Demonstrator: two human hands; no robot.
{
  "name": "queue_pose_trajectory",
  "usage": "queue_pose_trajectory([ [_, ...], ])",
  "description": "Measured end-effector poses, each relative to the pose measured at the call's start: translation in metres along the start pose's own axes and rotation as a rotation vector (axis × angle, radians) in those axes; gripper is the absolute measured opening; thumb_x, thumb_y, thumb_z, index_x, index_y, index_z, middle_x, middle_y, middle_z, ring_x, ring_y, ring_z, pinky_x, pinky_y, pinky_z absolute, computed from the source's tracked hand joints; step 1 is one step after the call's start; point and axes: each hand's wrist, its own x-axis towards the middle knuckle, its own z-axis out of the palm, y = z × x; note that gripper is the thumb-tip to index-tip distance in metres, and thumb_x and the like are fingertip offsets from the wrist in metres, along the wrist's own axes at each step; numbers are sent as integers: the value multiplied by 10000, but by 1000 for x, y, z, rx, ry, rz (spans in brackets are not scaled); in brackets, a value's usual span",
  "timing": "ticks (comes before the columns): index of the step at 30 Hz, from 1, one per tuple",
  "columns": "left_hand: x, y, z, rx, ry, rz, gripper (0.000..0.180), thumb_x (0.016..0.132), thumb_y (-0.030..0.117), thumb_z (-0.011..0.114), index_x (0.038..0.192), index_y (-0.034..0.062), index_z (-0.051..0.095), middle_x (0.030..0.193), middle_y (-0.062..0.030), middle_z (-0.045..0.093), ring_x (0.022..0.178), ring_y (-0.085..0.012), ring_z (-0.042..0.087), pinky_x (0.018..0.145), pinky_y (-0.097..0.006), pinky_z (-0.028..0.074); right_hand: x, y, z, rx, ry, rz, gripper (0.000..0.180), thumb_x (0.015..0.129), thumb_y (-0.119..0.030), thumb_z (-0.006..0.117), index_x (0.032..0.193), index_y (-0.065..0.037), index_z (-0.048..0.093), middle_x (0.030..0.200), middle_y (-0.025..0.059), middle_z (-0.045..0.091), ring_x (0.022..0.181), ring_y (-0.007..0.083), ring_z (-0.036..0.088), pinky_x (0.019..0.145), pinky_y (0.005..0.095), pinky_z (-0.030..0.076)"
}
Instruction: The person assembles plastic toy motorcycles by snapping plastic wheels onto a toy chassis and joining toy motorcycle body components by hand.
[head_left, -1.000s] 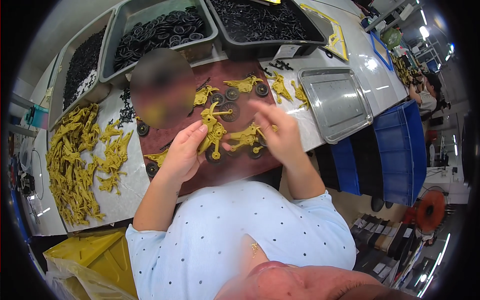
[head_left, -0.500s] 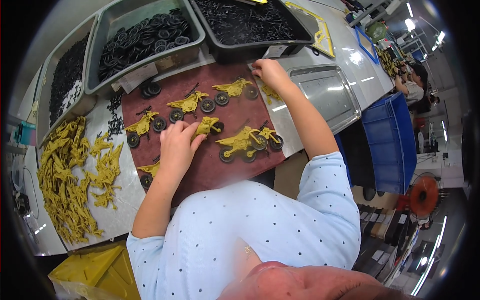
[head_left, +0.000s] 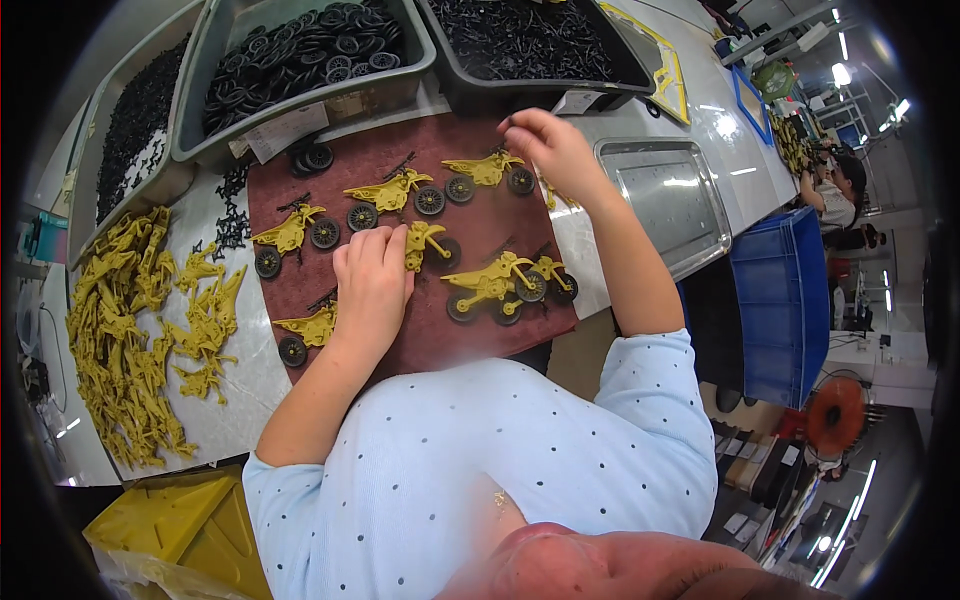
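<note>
My left hand (head_left: 374,285) rests on the maroon mat, its fingers closed around the rear part of a yellow toy motorbike (head_left: 426,243). The bike's front end and a black wheel stick out past the fingers; the rest is covered by my hand. Over the mat's far right corner, my right hand (head_left: 556,158) is raised with thumb and fingers pinched. A small dark bit shows at those fingertips, too small to name. Around my left hand lie several other yellow toy motorbikes (head_left: 388,192) with black wheels and handlebars, some overlapping at the right.
Grey bins hold black wheels (head_left: 385,60), small black parts (head_left: 540,45) and more black pieces (head_left: 135,120). Yellow bike bodies (head_left: 120,340) are heaped at the left, beside black handlebar pieces (head_left: 234,215). A metal tray (head_left: 655,150) lies right of the mat, near a blue crate (head_left: 785,310).
The whole view has shifted slightly. My right hand has drawn back a little at the mat's far corner, fingers pinched. My left fingers have shifted on the motorbike, now covering more of it.
</note>
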Motion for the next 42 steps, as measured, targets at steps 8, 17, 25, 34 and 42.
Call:
queue_pose_trajectory([
  [8,-14,4,-11,152,13,134,393,771,54,584,1159,2,552,1087,-101,527,1110,-238,494,931,-402,325,-38,-58,33,382,-492,163,230,881,-132,610,1047,28,609,967,89,683,839,148,647,749,289,505],
  [17,-20,-5,-2,-29,51,174,374,776,22,576,1144,-36,545,1098,-134,519,1071,-287,522,943,-432,388,-24,-64,51,47,-722,1,247,874,-197,645,1014,7,660,858,115,682,767,187,645,696,311,496],
  [25,-21,-14,5,-244,48,66,487,722,-54,650,1186,-20,505,1159,-169,512,1110,-347,504,1000,-438,409,-8,-60,54,149,-891,208,272,909,-224,609,1021,21,646,771,34,627,719,102,572,648,256,471],
  [34,-20,-10,-3,-443,-48,10,510,736,-75,597,1223,-11,461,1202,-189,485,1182,-363,463,1078,-517,302,-4,-44,62,532,-980,478,220,899,-217,644,974,-11,653,793,-4,607,710,63,547,647,203,466],
  [42,-28,0,6,-515,-43,-131,555,703,-56,543,1239,9,417,1146,-175,491,1173,-338,462,1079,-561,232,-14,-55,67,630,-924,540,194,914,-165,620,988,13,644,842,18,618,731,76,578,671,207,496],
])
